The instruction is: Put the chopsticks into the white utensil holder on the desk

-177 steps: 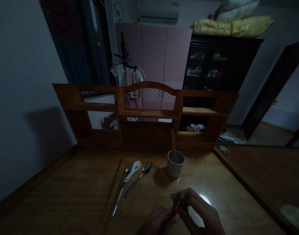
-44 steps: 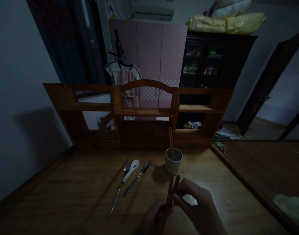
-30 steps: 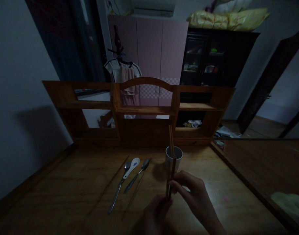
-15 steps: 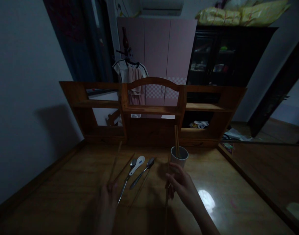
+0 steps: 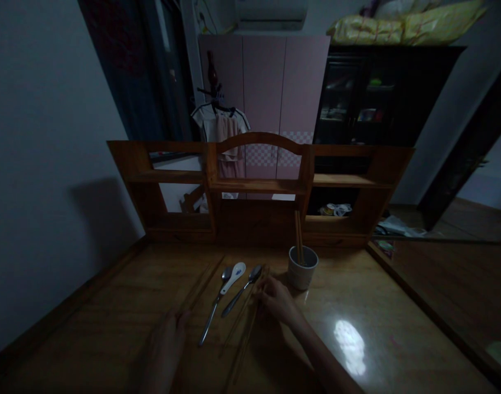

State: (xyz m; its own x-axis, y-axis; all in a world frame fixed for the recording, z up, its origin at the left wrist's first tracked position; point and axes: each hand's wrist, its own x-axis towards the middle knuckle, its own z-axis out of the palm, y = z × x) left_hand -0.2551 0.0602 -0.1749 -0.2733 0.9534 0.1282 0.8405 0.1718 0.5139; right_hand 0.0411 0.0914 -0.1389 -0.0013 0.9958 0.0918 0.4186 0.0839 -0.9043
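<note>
My left hand [image 5: 163,346] rests low on the wooden table [image 5: 110,317], its fingertips at the near end of a pair of chopsticks [image 5: 201,285] that lies flat, left of the spoons. My right hand [image 5: 275,299] has its fingers curled on a second pair of chopsticks [image 5: 244,336], which lies on the table right of the spoons. Between the two pairs lie a long metal spoon [image 5: 212,313], a white ceramic spoon [image 5: 235,273] and a second metal spoon [image 5: 241,291]. A white cup [image 5: 303,270] holding upright chopsticks [image 5: 298,236] stands just right of my right hand.
A wooden shelf unit [image 5: 258,186] runs across the back of the table. A raised wooden edge [image 5: 422,312] borders the table on the right. A grey wall is at the left. The room is dim, with a pink wardrobe and a dark cabinet behind.
Both hands held one pair together, then parted. My left hand lowered its raised chopsticks flat onto the table. My right hand moved left and set its chopsticks down beside the spoons.
</note>
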